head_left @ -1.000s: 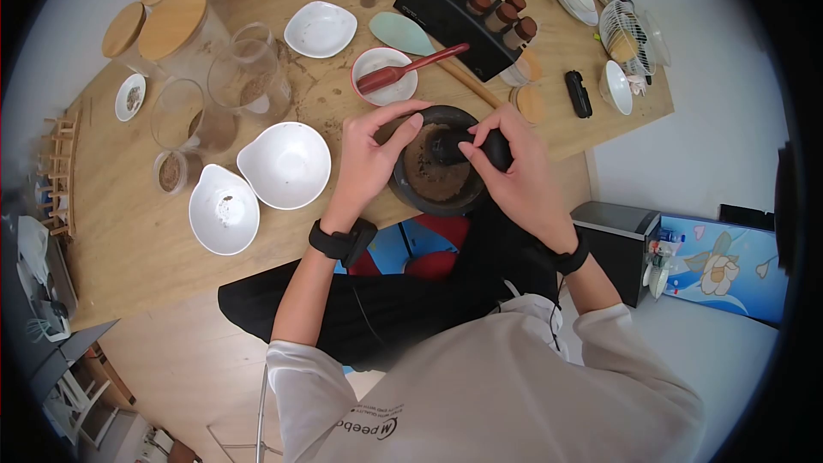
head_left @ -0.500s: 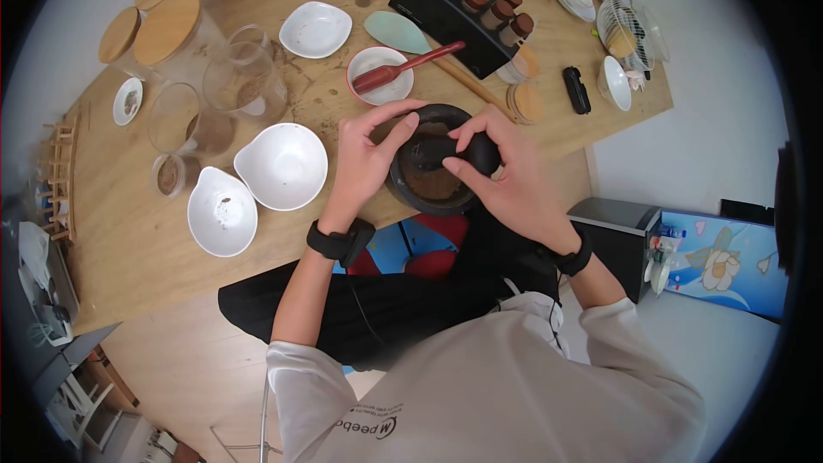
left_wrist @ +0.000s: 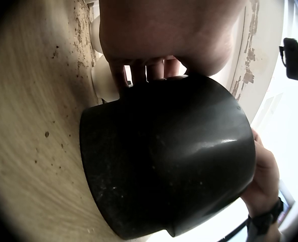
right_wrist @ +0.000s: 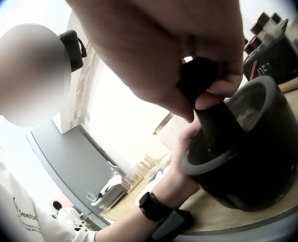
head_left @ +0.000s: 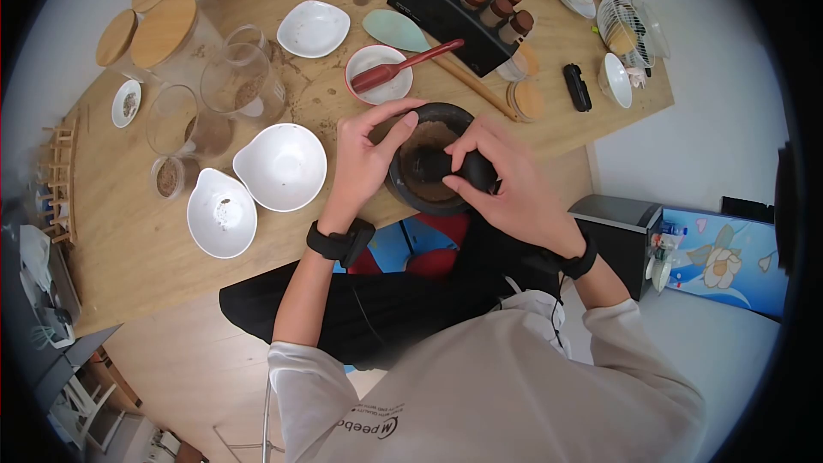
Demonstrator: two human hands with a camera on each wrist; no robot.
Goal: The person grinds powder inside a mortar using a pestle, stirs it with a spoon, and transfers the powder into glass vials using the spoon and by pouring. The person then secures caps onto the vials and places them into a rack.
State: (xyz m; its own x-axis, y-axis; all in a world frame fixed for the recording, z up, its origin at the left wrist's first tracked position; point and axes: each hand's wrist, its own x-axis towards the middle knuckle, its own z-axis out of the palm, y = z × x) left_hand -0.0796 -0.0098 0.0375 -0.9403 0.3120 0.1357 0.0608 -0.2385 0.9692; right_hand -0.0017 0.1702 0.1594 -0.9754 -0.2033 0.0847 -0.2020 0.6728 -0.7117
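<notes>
A black mortar (head_left: 429,203) stands at the table's front edge with brown powder (head_left: 435,132) inside. My left hand (head_left: 364,154) grips its left side, thumb and index finger at the rim; the left wrist view shows fingers behind the dark wall (left_wrist: 189,151). Leaning in the bowl is a black pestle (right_wrist: 217,126), its lower end down in the powder. The fingers and thumb of my right hand (head_left: 519,189) curl round the pestle's thick top (head_left: 476,172).
Behind the mortar, a red scoop (head_left: 403,67) lies across a small red-rimmed bowl (head_left: 353,77). Two white bowls (head_left: 287,167) (head_left: 221,236) and clear jars (head_left: 231,86) stand to the left. Farther back are a green spatula (head_left: 394,30) and a black rack (head_left: 429,7) of capped vials.
My right hand has shifted the pestle left and a little nearer the body within the mortar, and its tilt has changed. The left hand stays at the rim.
</notes>
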